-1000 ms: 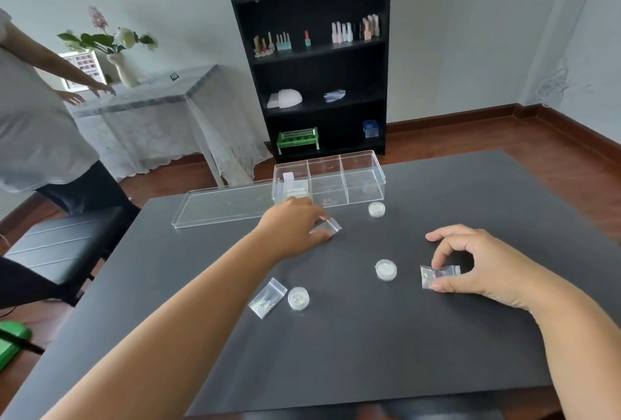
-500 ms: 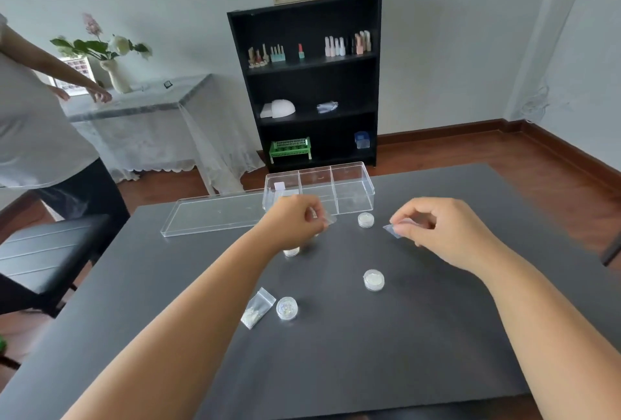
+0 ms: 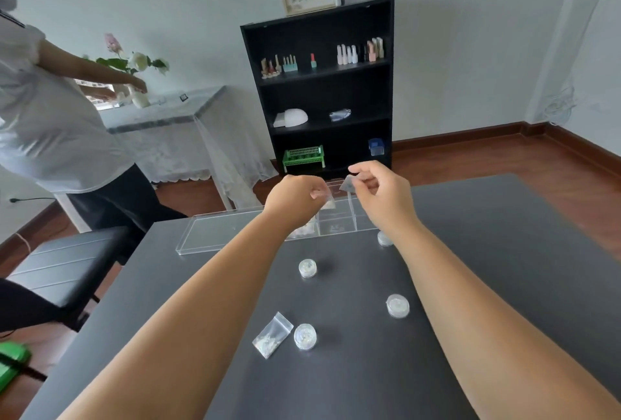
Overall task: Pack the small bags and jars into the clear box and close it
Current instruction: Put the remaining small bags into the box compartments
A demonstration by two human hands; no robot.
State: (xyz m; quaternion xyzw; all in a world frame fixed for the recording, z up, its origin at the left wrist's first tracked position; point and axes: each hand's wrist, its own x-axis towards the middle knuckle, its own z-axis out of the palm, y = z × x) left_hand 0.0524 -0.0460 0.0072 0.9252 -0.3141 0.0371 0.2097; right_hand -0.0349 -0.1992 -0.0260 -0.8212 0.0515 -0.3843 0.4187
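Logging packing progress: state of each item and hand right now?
Clear box: open, lid off.
Lid: flat on the table, left of the box.
Left hand: pinching a small bag over the box.
Right hand: pinching another small bag over the box.
Loose bag: flat on the table, unpacked.
Four jars, e.g.: upright on the table, capped, unpacked.

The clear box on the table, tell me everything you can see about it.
The clear box is transparent hard plastic, split by thin walls into compartments. It stands open at the far side of the dark table, its lid lying flat beside it. Both hands hover over it, the left hand and right hand each pinching a small bag. Something pale already lies inside, partly hidden.
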